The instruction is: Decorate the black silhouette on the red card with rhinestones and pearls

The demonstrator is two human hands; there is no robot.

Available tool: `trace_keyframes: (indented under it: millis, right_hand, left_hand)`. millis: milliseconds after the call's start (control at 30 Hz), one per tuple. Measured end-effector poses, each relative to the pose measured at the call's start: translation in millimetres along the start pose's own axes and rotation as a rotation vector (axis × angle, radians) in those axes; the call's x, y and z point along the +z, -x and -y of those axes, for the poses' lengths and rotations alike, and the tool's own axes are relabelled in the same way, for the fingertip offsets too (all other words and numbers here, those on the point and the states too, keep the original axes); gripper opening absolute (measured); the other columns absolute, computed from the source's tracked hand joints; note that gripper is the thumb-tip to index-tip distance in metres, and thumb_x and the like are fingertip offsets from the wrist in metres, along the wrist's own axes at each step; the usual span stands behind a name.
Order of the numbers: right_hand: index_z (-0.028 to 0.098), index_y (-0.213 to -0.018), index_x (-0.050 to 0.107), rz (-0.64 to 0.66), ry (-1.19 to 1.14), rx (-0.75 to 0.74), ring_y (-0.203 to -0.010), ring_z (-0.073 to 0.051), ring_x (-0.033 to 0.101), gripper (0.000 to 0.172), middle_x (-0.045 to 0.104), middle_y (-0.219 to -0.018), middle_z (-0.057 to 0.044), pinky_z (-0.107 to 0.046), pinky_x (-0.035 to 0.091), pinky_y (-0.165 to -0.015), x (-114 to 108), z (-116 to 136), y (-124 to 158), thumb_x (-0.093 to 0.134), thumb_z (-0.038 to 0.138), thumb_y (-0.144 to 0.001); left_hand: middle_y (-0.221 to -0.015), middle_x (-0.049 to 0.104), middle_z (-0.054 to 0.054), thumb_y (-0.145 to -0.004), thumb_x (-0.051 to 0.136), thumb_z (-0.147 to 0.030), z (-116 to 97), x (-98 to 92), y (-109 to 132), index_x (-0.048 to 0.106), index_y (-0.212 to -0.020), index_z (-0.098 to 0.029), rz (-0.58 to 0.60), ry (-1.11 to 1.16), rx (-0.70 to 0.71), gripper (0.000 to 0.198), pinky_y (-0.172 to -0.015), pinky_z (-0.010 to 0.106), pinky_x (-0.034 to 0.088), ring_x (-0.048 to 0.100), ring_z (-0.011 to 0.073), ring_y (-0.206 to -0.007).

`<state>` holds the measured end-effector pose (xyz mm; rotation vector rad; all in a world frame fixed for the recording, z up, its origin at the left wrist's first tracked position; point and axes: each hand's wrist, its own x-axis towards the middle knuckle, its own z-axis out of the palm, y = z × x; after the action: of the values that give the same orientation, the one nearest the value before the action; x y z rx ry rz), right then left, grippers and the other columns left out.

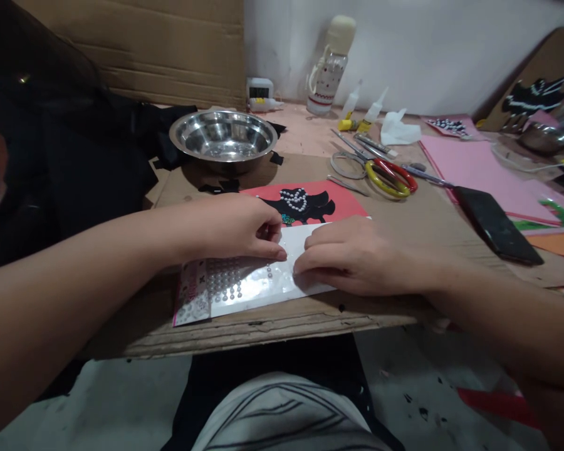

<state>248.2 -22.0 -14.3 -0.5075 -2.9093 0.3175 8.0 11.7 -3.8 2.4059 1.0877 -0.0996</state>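
Note:
A shiny sheet of small pearl stickers (237,285) lies on the cardboard work surface (404,219) in front of me. My left hand (237,228) rests on it with fingers curled and the thumb and fingertips pinched at the sheet's middle. My right hand (357,254) lies next to it, fingers bent down, pressing on the sheet's right part. The fingertips of both hands nearly meet. Just behind the hands lies a red card (343,200) with a black cut-out shape (310,210) bearing a loop of pearls (295,199).
A steel bowl (223,134) stands behind the card. Scissors with red and yellow handles (388,175), tweezers, glue bottles (373,113), a baby bottle (329,66) and a black phone (496,225) lie to the right. Pink sheets (479,166) cover the right side. Black cloth (75,156) lies left.

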Motion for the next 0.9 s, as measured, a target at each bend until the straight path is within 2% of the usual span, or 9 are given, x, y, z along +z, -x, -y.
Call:
trace_keyframes:
  millis: [333, 467, 567, 633, 767, 900]
  right_hand:
    - [0.020, -0.094, 0.073, 0.059, -0.014, -0.032, -0.074, -0.015, 0.053, 0.027, 0.066, -0.083, -0.002, -0.027, 0.033, -0.066, -3.6, 3.5, -2.0, 0.050, 0.008, -0.096]
    - [0.021, -0.090, 0.074, 0.091, -0.031, 0.000, -0.073, -0.014, 0.052, 0.026, 0.065, -0.081, -0.001, -0.028, 0.033, -0.065, -5.5, 8.1, -3.6, 0.052, 0.008, -0.095]
    - [0.019, -0.093, 0.074, 0.088, -0.037, 0.039, -0.073, -0.015, 0.057, 0.024, 0.070, -0.082, -0.002, -0.028, 0.036, -0.066, -8.4, 8.8, -5.7, 0.052, 0.010, -0.096]
    - [0.019, -0.098, 0.074, 0.084, -0.134, 0.115, -0.073, -0.014, 0.062, 0.022, 0.075, -0.086, -0.003, -0.027, 0.040, -0.067, -11.4, 6.6, -7.2, 0.053, 0.014, -0.097]
    - [0.017, -0.107, 0.073, -0.027, -0.393, 0.219, -0.083, -0.014, 0.069, 0.023, 0.079, -0.100, -0.005, -0.025, 0.049, -0.072, -16.0, -0.3, -9.0, 0.051, 0.017, -0.099]
    - [0.016, -0.109, 0.072, -0.220, -0.408, 0.306, -0.081, -0.015, 0.069, 0.022, 0.078, -0.096, -0.006, -0.025, 0.050, -0.071, -10.6, -4.1, -9.7, 0.058, 0.029, -0.100]
  left_hand:
    - [-0.073, 0.071, 0.000, -0.084, 0.064, -0.053, -1.4, -0.6, -0.6, 0.069, -0.082, -0.024, 0.012, 0.000, 0.001, 0.029, -0.051, 0.028, 0.032, 0.057, 0.0156, -0.058]
    - [-0.074, 0.071, 0.000, -0.085, 0.063, -0.053, -0.5, -0.4, -0.3, 0.069, -0.083, -0.024, 0.013, 0.011, 0.005, 0.029, -0.051, 0.028, 0.032, 0.057, 0.0158, -0.059]
    - [-0.073, 0.070, 0.000, -0.087, 0.061, -0.057, 0.2, -1.9, -0.9, 0.069, -0.082, -0.023, 0.017, 0.031, -0.010, 0.035, -0.052, 0.028, 0.032, 0.057, 0.0164, -0.060]
    - [-0.072, 0.067, 0.001, -0.090, 0.056, -0.061, -0.9, -4.3, -0.8, 0.067, -0.080, -0.022, -0.019, 0.068, -0.049, 0.042, -0.053, 0.028, 0.033, 0.056, 0.0166, -0.061]
    - [-0.076, 0.065, 0.001, -0.099, 0.045, -0.055, -5.3, -9.7, -0.3, 0.065, -0.085, -0.020, -0.217, 0.273, -0.112, 0.043, -0.059, 0.027, 0.039, 0.054, 0.0151, -0.064]
    - [-0.084, 0.064, 0.004, -0.104, 0.041, -0.045, -3.8, -9.1, -5.2, 0.061, -0.096, -0.017, -0.345, 0.751, -0.130, 0.036, -0.065, 0.027, 0.048, 0.055, 0.0129, -0.066]
